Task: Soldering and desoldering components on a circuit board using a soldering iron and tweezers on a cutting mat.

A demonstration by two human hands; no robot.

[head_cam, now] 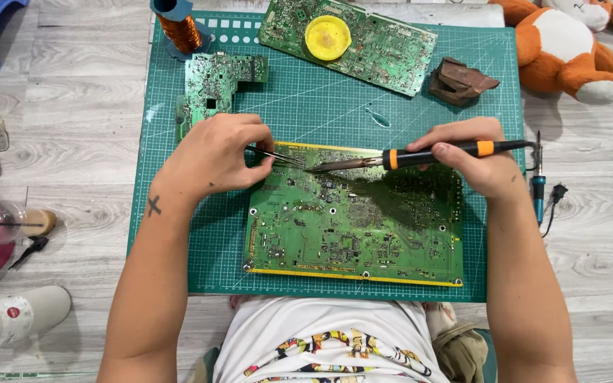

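On a green gridded cutting mat (321,106) over pale wood-plank flooring (79,106), the left hand (214,152) pinches thin metal tweezers (278,156) and the right hand (473,163) grips an orange-and-black soldering iron (420,156), both tips meeting at the upper edge of the large green circuit board (356,220) lying mid-mat.

The tweezers (278,156) pinch a part too small to tell.

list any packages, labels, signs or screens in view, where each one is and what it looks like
White bottle: lies on its side on the floor at bottom left; it carries a small round red label.
Yellow round sticker or disc: sits on the green circuit board at the top of the cutting mat; plain yellow, and which of the two it is cannot be told.
No screens or signs show.
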